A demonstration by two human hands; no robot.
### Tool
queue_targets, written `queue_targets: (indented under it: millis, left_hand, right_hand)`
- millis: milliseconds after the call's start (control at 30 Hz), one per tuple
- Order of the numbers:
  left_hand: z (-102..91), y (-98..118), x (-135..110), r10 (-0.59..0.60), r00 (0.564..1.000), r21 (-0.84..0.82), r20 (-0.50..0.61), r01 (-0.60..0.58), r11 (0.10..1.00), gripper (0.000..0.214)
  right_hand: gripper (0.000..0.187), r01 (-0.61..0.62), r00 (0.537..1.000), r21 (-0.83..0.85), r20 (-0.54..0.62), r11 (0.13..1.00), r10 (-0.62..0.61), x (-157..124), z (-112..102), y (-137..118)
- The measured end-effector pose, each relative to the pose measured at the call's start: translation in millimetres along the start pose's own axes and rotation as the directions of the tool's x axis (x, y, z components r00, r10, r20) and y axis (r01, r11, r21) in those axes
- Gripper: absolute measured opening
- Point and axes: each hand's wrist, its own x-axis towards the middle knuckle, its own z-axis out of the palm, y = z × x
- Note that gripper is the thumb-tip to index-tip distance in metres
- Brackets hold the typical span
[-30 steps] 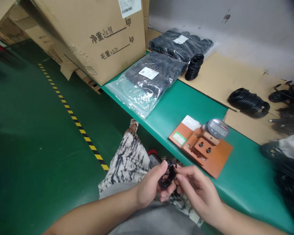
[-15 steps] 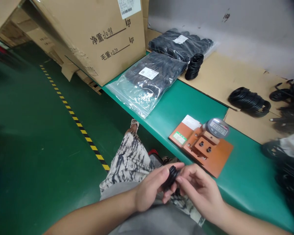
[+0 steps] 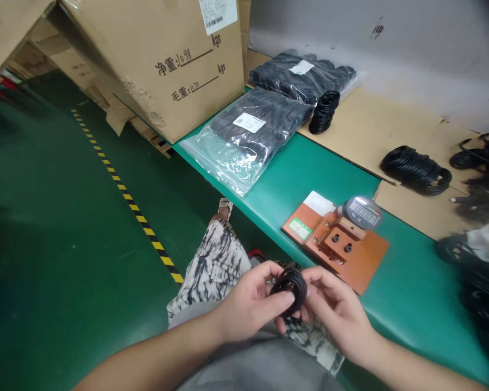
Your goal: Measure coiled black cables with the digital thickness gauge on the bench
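Note:
A small coil of black cable [image 3: 296, 288] is held up in front of my body, near the bench edge. My left hand [image 3: 252, 301] is closed on it, with the thumb lying across the ring. On the coil's other side, my right hand [image 3: 334, 304] pinches its edge; some of those fingertips are hidden behind the cable. Just beyond my hands, an orange gauge fixture [image 3: 367, 266] rests on the bench, carrying a round digital dial indicator [image 3: 361, 213] with a lit display.
The green bench [image 3: 277, 179] bears two clear bags of black coils [image 3: 252, 130]. Single cable coils [image 3: 325, 111] and a bundle of coils [image 3: 415, 169] lie on cardboard. More cables [image 3: 484, 288] are heaped at right. A large carton [image 3: 146, 32] stands at left.
The coil has turned in my hands, so its open ring now faces me more. My left thumb has shifted across it, and my right hand keeps hold of its edge.

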Motion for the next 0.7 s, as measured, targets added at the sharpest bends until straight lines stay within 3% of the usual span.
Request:
queue_targets:
  millis: [167, 233, 400, 700]
  left_hand:
    - [3.9, 2.7, -1.5, -0.029, 0.996, 0.081, -0.087, 0.036, 0.996, 0.028]
    - [4.1, 4.2, -2.0, -0.001, 0.994, 0.184, -0.111, 0.021, 0.983, 0.021]
    - [1.5, 8.9, -2.1, 0.199, 0.98, 0.588, -0.021, -0.148, 0.795, 0.006]
    - [-3.2, 5.2, -1.4, 0.167, 0.984, 0.692, -0.063, -0.077, 0.717, 0.007]
  right_hand:
    - [0.028, -0.002, 1.0, -0.009, 0.007, 1.0, 0.002, 1.5, 0.0, -0.5]
    - [0.029, -0.013, 1.0, -0.01, 0.017, 1.0, 0.013, 1.0, -0.2, 0.5]
    - [0.031, -0.047, 0.998, -0.076, 0.035, 0.996, 0.05, -0.6, -2.5, 4.8]
    - [0.026, 0.106, 0.991, -0.221, 0.097, 0.97, -0.087, 2.5, 2.2, 2.6]
